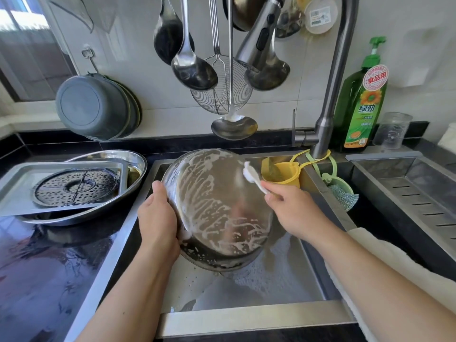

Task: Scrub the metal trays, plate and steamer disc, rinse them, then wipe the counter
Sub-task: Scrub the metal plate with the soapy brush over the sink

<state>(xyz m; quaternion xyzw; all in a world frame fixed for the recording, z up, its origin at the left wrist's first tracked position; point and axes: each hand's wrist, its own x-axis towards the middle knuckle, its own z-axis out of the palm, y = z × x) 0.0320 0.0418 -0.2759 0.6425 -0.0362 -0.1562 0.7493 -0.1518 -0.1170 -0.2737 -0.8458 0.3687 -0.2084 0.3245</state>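
Head view, the only camera. The left hand (158, 215) grips the left rim of a round metal plate (217, 211), held tilted over the sink (246, 314) with its soapy face toward the camera. The thumb lies on the rim; the other fingers are hidden behind the plate. The right hand (293, 208) pinches the handle of a white brush (251, 175), whose head touches the plate's far right rim. Foam streaks run across most of the face.

To the left, on the black counter (49, 267), the stack waits: steamer disc (76, 186) lying in a rectangular tray (19, 193), which sits in an oval tray (138, 164). These look unscrubbed, so the job reads as early.

Risks, as judgement:
- Slip. The plate is wet and foamy and held by one rim only. Brush pressure at the opposite rim levers against that grip; it could twist free and drop into the sink.
- Knock. The rectangular tray sits askew, overhanging the oval tray's near rim. A left elbow swing or a careless pull on one piece could tip the stack.
- Splash. The tap head (259, 43) hangs above the plate; water opened onto a steeply tilted face would spray the counter and the detergent bottle (362, 99) at far right.
- Missed area. The near edge by the left palm is covered and may go unscrubbed.
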